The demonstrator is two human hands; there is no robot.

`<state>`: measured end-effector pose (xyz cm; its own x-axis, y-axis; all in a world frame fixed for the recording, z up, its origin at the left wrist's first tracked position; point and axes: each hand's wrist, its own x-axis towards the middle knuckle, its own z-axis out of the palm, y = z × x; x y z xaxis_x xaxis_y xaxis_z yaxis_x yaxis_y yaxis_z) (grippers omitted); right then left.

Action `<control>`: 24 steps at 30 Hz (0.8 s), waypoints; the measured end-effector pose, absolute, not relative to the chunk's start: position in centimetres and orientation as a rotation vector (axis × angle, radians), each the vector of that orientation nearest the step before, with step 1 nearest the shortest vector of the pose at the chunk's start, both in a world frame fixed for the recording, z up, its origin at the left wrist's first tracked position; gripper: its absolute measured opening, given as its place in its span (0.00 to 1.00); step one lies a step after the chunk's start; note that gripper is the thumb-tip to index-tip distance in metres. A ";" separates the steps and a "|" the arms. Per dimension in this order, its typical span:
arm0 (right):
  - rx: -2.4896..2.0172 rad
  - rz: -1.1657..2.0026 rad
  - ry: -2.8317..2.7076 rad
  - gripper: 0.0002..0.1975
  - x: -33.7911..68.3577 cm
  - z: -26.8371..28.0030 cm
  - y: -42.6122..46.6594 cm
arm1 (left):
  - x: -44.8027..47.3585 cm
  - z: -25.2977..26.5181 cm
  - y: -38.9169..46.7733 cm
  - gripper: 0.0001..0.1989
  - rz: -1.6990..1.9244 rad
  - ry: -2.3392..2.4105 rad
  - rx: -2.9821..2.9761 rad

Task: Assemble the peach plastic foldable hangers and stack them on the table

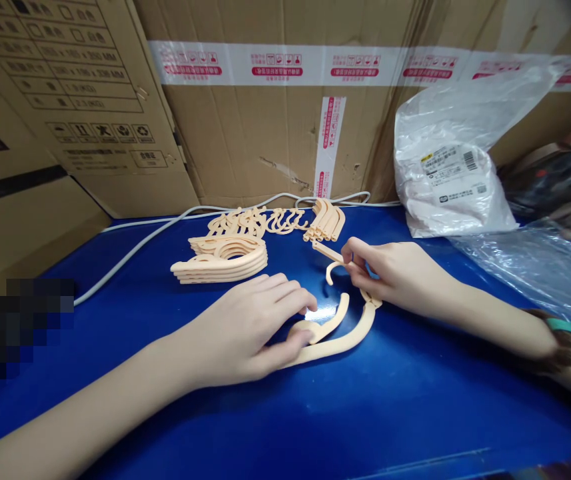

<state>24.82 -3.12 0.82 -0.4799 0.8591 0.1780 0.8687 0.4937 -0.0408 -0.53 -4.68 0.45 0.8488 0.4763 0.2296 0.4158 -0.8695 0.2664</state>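
Observation:
My left hand [255, 330] is over a peach plastic hanger [350, 340] with a curved arm, lying on the blue table. Its thumb presses on the hanger's rounded end, while the index finger curves above it. My right hand [390, 270] is closed in a pinch on a slim peach hanger arm [328, 252]. A small hook [332, 272] sticks out below those fingers, close to the hanger's joint. Whether the pinched piece is joined to the hanger is hidden by the hand.
Behind my left hand is a stack of hanger parts [220, 260]. Loose hooks [250, 221] and a bundle of curved arms [326, 220] lie farther back. A white cable [140, 250] runs along cardboard boxes [265, 140]. A plastic bag [450, 173] stands at right.

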 end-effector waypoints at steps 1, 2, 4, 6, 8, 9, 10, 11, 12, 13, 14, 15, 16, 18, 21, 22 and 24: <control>-1.500 -0.089 -2.561 0.05 24.8 0.8 -3.1 | -0.5 0.6 -4.8 0.10 0.427 0.682 2.810; -1.502 -0.095 -2.562 0.05 24.8 0.8 -3.1 | -0.5 0.7 -4.9 0.14 0.424 0.672 2.806; -1.501 -0.102 -2.567 0.05 24.8 0.8 -3.1 | -0.5 0.8 -4.9 0.20 0.415 0.654 2.808; -1.497 -0.105 -2.573 0.05 24.8 0.8 -3.2 | -0.5 0.7 -4.8 0.21 0.408 0.646 2.819; -1.499 -0.107 -2.575 0.05 24.8 0.7 -3.2 | -0.5 0.7 -4.7 0.20 0.398 0.646 2.829; -1.505 -0.108 -2.576 0.05 24.8 0.7 -3.2 | -0.5 0.7 -4.7 0.19 0.392 0.648 2.833; -1.512 -0.112 -2.577 0.05 24.8 0.7 -3.2 | -0.5 0.7 -4.6 0.18 0.384 0.650 2.835; -1.518 -0.116 -2.579 0.06 24.8 0.6 -3.2 | -0.5 0.7 -4.6 0.17 0.374 0.653 2.836; -1.521 -0.121 -2.583 0.06 24.8 0.6 -3.2 | -0.5 0.7 -4.6 0.16 0.365 0.656 2.836; -1.520 -0.124 -2.587 0.06 24.8 0.6 -3.2 | -0.5 0.7 -4.6 0.15 0.360 0.661 2.836; -1.517 -0.125 -2.591 0.06 24.8 0.5 -3.2 | -0.5 0.8 -4.6 0.14 0.356 0.666 2.837; -1.511 -0.123 -2.595 0.06 24.8 0.5 -3.2 | -0.5 0.8 -4.7 0.14 0.352 0.670 2.839; -1.502 -0.116 -2.601 0.05 24.8 0.5 -3.2 | -0.5 0.8 -4.7 0.13 0.350 0.675 2.844; -1.483 -0.104 -2.608 0.05 24.8 0.5 -3.1 | -0.5 0.8 -4.7 0.12 0.349 0.686 2.857; -1.442 -0.123 -2.637 0.05 24.7 0.5 -3.1 | -0.5 0.6 -4.7 0.12 0.378 0.702 2.879; -1.425 -0.135 -2.653 0.05 24.7 0.5 -3.1 | -0.4 0.5 -4.6 0.11 0.398 0.720 2.888; -1.390 -0.142 -2.689 0.05 24.6 0.6 -3.2 | -0.4 0.3 -4.5 0.08 0.447 0.793 2.924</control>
